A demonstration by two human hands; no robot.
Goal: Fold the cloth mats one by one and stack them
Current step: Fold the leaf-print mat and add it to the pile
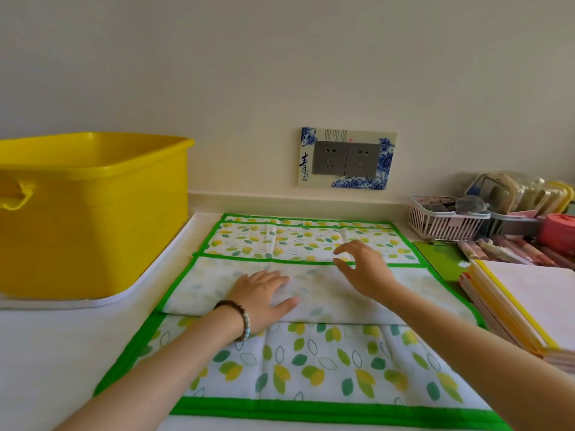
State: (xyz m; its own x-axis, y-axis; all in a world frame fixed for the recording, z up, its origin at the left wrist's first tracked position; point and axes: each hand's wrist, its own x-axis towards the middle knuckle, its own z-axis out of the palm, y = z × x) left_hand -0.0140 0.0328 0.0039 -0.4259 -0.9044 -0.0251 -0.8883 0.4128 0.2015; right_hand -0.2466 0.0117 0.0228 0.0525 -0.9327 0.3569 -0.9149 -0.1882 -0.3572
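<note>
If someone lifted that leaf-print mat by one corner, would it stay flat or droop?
Probably droop: the leaf-print mat already lies folded over itself under the left hand, with creases showing. It looks thin, so likely light. Its green border may stiffen the edges slightly.

white counter [62, 353] — cloth mat [311, 368] | yellow tub [93, 219] | basket [445, 225]

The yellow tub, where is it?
The yellow tub sits at the left in the head view, against the wall, just left of the green-edged leaf mat.
</note>
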